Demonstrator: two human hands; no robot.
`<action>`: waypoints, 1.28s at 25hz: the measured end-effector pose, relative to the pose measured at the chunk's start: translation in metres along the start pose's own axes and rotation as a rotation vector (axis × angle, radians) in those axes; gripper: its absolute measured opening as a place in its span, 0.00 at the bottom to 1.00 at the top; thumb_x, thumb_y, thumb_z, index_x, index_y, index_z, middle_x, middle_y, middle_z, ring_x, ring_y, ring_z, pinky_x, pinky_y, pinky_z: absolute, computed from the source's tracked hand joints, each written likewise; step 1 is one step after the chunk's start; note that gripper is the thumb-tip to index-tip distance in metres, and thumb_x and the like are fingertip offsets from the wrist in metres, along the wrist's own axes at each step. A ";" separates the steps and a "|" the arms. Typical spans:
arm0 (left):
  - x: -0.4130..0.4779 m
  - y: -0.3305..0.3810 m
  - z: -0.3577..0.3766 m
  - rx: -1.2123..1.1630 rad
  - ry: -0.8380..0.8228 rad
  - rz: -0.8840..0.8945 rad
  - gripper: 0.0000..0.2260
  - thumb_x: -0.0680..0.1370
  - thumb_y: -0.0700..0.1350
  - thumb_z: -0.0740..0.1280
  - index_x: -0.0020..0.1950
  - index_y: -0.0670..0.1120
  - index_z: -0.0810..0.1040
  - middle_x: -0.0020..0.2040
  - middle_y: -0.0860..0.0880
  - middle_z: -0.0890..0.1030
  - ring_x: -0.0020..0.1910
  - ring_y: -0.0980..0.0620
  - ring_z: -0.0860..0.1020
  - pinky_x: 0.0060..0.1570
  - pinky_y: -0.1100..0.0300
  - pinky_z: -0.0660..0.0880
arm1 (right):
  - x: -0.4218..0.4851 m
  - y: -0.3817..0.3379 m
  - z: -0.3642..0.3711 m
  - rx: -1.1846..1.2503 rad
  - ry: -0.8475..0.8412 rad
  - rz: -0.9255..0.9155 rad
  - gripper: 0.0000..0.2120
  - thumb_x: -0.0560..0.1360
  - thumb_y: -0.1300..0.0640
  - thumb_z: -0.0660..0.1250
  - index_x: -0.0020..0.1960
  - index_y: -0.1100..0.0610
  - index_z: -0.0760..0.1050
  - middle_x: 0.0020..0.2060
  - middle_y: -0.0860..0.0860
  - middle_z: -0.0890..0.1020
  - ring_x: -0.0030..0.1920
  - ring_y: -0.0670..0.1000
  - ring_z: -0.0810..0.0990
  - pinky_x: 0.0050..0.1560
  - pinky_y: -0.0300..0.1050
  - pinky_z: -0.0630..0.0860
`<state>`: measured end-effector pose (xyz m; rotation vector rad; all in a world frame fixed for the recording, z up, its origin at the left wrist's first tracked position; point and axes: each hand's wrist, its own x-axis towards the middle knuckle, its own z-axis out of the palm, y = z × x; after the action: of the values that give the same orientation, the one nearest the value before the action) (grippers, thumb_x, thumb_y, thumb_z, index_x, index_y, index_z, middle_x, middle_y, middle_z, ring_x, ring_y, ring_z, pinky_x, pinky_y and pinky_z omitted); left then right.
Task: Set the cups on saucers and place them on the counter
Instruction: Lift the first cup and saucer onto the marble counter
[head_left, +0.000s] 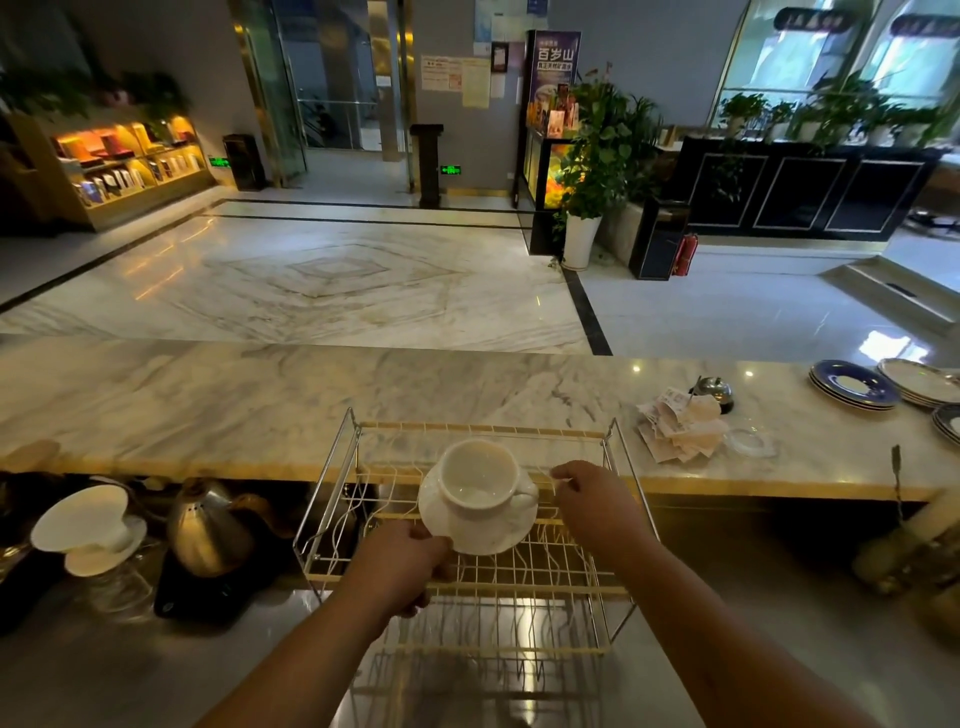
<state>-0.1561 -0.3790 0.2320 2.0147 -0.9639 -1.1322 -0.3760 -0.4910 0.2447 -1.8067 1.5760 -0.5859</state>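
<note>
A white cup (478, 475) stands upright on a white saucer (498, 538), its handle pointing right. My left hand (402, 564) grips the saucer's near-left rim and holds both above a wire dish rack (332, 514). Just right of the cup's handle is my right hand (592, 499), its fingers curled loosely; I cannot tell whether they touch the handle or the rack wire. Beyond the rack runs the marble counter (234, 400).
On the counter's right lie paper receipts (675, 426), a call bell (714, 392), a clear lid (750, 441) and stacked plates (852, 387). Lower left stand a white dripper on a glass (88, 525) and a metal kettle (210, 530) on its base.
</note>
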 end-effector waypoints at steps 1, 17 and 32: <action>-0.004 -0.002 -0.002 0.081 0.053 0.052 0.06 0.80 0.52 0.69 0.52 0.51 0.81 0.39 0.51 0.89 0.27 0.56 0.80 0.28 0.61 0.75 | -0.012 0.006 -0.001 -0.090 0.087 -0.093 0.13 0.81 0.57 0.61 0.63 0.52 0.78 0.48 0.52 0.85 0.36 0.45 0.81 0.34 0.41 0.79; -0.024 -0.051 0.028 0.905 0.082 0.734 0.30 0.85 0.58 0.47 0.85 0.49 0.47 0.86 0.48 0.48 0.84 0.52 0.46 0.76 0.58 0.38 | -0.094 0.028 0.054 -0.692 -0.139 -0.558 0.31 0.84 0.43 0.44 0.81 0.54 0.40 0.80 0.50 0.40 0.78 0.47 0.35 0.70 0.40 0.32; 0.000 -0.045 0.004 0.936 0.086 0.645 0.31 0.85 0.58 0.48 0.85 0.46 0.48 0.86 0.45 0.47 0.84 0.49 0.46 0.83 0.52 0.44 | -0.062 -0.001 0.075 -0.659 -0.198 -0.576 0.31 0.84 0.43 0.47 0.82 0.54 0.43 0.82 0.52 0.44 0.78 0.46 0.38 0.76 0.44 0.42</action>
<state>-0.1464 -0.3554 0.1942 2.0688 -2.1606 -0.2191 -0.3329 -0.4162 0.1997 -2.7545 1.1724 -0.1076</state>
